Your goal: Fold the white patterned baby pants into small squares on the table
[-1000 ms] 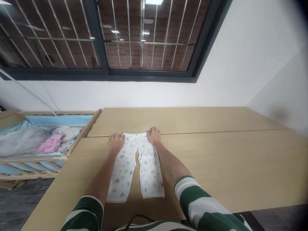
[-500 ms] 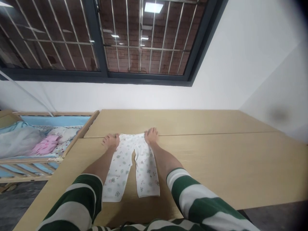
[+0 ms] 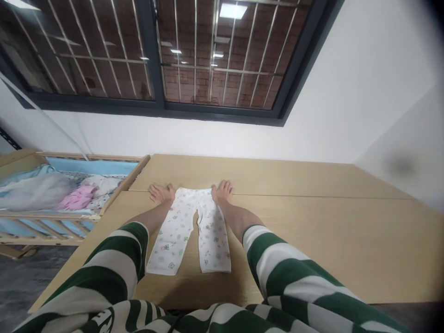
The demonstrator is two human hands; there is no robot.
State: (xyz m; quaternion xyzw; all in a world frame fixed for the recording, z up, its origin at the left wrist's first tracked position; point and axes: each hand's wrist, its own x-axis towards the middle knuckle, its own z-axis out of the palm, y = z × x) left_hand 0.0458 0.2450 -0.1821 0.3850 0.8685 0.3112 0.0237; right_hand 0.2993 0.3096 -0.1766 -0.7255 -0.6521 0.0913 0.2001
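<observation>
A pair of small white baby pants (image 3: 180,231) with a tiny printed pattern lies flat on the wooden table (image 3: 312,245), waistband away from me and legs apart toward me. My left hand (image 3: 162,193) rests at the left corner of the waistband, fingers spread on the wood and thumb side against the cloth. At the right waistband corner, my right hand (image 3: 222,190) lies with its fingers spread and its thumb by the fabric edge. Both forearms run alongside the pants, in green-and-white striped sleeves.
A wooden crib (image 3: 45,216) with blue lining stands against the table's left side. Inside it are a pink cloth (image 3: 78,198) and pale bedding (image 3: 38,190). Behind the table rises a white wall with a barred, dark-framed window (image 3: 222,111). A seam crosses the tabletop.
The camera view has shifted and tilted a little. My fingers are spread wider on the table beside the waistband. The pants stay flat in nearly the same position.
</observation>
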